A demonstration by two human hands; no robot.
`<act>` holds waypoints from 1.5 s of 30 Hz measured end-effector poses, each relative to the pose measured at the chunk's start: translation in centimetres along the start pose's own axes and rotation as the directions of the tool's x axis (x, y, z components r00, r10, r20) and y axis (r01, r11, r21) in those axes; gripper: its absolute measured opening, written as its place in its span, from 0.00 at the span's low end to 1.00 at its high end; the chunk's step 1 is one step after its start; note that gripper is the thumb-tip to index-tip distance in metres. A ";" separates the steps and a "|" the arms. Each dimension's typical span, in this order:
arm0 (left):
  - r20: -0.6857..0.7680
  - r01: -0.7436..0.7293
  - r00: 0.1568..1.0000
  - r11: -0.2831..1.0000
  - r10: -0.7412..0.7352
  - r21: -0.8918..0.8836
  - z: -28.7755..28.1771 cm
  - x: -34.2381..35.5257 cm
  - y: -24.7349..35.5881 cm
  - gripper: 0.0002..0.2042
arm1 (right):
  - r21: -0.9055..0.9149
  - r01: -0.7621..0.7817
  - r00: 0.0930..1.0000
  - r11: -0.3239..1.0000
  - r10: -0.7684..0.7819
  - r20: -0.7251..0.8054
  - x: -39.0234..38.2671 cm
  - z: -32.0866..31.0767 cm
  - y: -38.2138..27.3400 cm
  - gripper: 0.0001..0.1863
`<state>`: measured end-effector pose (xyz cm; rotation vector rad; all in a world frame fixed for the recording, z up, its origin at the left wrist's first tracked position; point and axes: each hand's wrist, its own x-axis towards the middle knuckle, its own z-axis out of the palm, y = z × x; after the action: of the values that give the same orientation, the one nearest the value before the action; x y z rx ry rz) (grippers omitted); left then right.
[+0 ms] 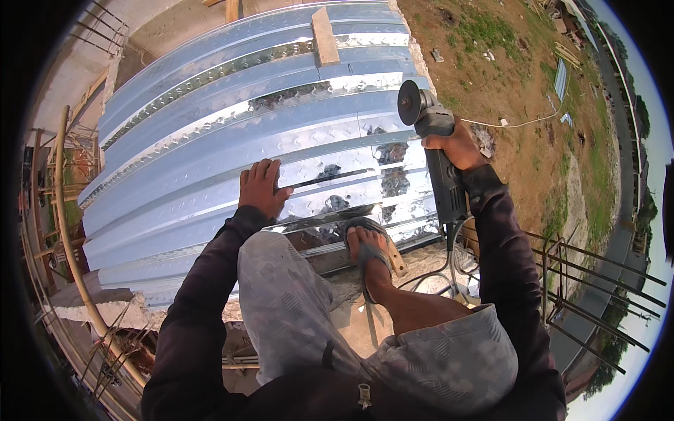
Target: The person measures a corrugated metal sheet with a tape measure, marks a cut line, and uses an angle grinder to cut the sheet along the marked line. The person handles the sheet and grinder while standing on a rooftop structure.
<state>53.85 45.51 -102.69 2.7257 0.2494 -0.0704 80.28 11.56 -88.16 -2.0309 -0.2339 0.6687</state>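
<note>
Crouching at the edge of a corrugated metal deck sheet (210, 140), the person grips an angle grinder (435, 151) in the right hand (456, 146), fingers wrapped tight around its body, with the disc raised just above the sheet's right end. The left hand (261, 186) presses flat on a rib, fingers together. A sandalled foot (366, 249) rests on the sheet's near edge, and a wooden block (324, 36) lies on its far side.

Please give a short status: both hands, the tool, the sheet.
Right hand grips angle grinder, disc raised off metal. Left hand flat on corrugated metal sheet. Sandalled foot on sheet edge. Wood block lying on far end.
</note>
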 end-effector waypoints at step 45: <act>0.571 0.259 0.818 -0.843 -0.068 -0.472 6.0 5.7 33.0 0.21 | -0.254 -0.216 0.956 0.943 0.257 0.141 2.4 4.0 4.2 0.49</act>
<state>65.43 14.25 -95.93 0.1180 0.6668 -0.0734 79.66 13.33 -94.16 -2.2529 -0.1767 1.0123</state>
